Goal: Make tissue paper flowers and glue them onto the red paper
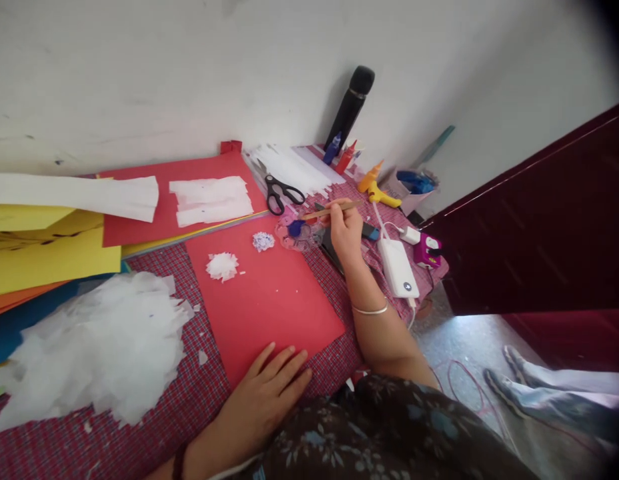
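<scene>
Stick, thin and wooden, is held slantwise in the right hand, pinched between closed fingers and thumb; its tip is placed at the blue paint in a clear, scalloped palette. Whether the tip is dipped or held just above cannot be told. The palette is set at the far right edge of a red sheet, partly over it. On that sheet two paper tufts are seen: a blue-flecked tuft near the palette and a white tuft farther left. The sheet's near edge is covered by the left hand, laid palm down with fingers slightly spread, nothing being visibly gripped. Beyond the palette, black-handled scissors are laid partly on white paper strips. To the right, a yellow glue gun and a white power bank are seen. At the left, a large heap of white paper pieces is spread on the checked cloth.
</scene>
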`<action>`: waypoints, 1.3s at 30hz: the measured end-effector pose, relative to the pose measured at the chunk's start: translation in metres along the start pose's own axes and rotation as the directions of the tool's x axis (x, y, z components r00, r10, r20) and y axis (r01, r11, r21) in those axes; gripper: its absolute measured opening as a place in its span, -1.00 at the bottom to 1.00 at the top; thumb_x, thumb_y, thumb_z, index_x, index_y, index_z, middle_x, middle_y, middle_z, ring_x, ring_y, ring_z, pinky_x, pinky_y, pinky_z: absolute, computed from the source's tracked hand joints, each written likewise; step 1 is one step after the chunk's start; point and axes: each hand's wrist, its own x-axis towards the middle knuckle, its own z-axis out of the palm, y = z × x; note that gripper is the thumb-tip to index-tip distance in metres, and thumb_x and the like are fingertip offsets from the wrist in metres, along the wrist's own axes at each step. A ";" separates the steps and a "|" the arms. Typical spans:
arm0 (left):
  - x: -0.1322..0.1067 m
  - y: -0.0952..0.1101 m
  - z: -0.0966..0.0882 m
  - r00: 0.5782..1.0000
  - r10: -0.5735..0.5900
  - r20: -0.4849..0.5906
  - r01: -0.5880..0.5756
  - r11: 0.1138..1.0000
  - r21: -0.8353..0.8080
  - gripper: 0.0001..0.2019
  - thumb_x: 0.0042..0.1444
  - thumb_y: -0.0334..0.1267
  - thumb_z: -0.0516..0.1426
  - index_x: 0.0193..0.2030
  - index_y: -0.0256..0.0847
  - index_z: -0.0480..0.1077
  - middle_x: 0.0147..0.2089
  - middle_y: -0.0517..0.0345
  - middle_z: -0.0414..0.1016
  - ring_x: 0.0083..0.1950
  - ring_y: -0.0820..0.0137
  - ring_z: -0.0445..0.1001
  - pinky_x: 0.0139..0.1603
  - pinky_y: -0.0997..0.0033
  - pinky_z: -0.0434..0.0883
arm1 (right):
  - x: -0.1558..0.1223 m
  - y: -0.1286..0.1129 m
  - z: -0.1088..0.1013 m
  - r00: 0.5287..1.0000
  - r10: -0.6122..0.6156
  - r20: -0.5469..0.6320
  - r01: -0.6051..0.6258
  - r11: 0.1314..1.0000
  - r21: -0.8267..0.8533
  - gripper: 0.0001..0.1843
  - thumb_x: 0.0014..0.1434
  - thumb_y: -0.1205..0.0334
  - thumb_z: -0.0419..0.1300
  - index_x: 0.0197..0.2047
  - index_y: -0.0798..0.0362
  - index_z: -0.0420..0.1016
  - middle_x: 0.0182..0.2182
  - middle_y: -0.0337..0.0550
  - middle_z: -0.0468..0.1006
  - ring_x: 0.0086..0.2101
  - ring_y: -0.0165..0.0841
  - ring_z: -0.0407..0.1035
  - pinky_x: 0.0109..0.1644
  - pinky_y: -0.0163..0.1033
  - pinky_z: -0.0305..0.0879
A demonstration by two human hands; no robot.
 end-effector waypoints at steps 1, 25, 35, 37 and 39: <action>0.000 0.000 0.000 1.000 0.002 0.000 -0.002 1.000 0.003 -0.67 0.40 -0.22 -0.03 0.21 -0.09 0.38 0.28 0.14 0.37 0.32 0.27 0.15 0.42 0.13 -0.09 | 0.004 0.006 -0.003 1.000 0.000 -0.007 0.000 1.000 -0.028 -0.68 0.31 -0.07 0.09 -0.29 0.02 0.38 -0.56 -0.28 0.45 -0.53 -0.41 0.36 -0.37 -0.26 0.33; -0.004 0.006 0.003 0.997 -0.062 0.052 0.068 0.990 -0.121 -0.65 0.40 -0.23 -0.01 0.26 -0.14 0.31 0.35 0.08 0.32 0.34 0.23 0.23 0.42 0.03 0.05 | -0.057 -0.021 0.057 0.888 0.042 0.458 -0.177 0.950 0.256 -0.63 0.22 -0.12 0.20 -0.21 0.04 0.50 -0.44 -0.16 0.61 -0.49 -0.39 0.45 -0.36 -0.23 0.41; -0.003 0.006 0.000 0.996 -0.059 0.068 0.067 0.989 -0.132 -0.65 0.40 -0.23 -0.01 0.26 -0.15 0.31 0.34 0.03 0.32 0.35 0.23 0.23 0.42 0.04 0.06 | -0.064 -0.015 0.075 0.835 0.005 0.551 -0.125 0.975 0.182 -0.56 0.24 -0.19 0.14 -0.17 0.03 0.52 -0.36 -0.12 0.62 -0.44 -0.37 0.45 -0.29 -0.19 0.43; -0.003 0.006 -0.001 0.996 -0.057 0.068 0.066 0.989 -0.136 -0.65 0.40 -0.23 -0.02 0.26 -0.16 0.31 0.35 0.04 0.32 0.35 0.23 0.23 0.42 0.04 0.05 | -0.064 -0.015 0.076 0.829 0.003 0.559 -0.123 0.976 0.177 -0.56 0.24 -0.20 0.14 -0.19 0.02 0.52 -0.36 -0.12 0.62 -0.45 -0.36 0.45 -0.29 -0.19 0.43; -0.003 0.006 0.000 0.996 -0.054 0.074 0.064 0.989 -0.135 -0.65 0.41 -0.22 -0.03 0.27 -0.16 0.30 0.35 0.04 0.32 0.35 0.22 0.22 0.43 0.04 0.05 | -0.065 -0.016 0.076 0.833 -0.001 0.553 -0.122 0.975 0.186 -0.57 0.24 -0.19 0.14 -0.20 0.02 0.52 -0.36 -0.12 0.62 -0.45 -0.36 0.46 -0.30 -0.19 0.43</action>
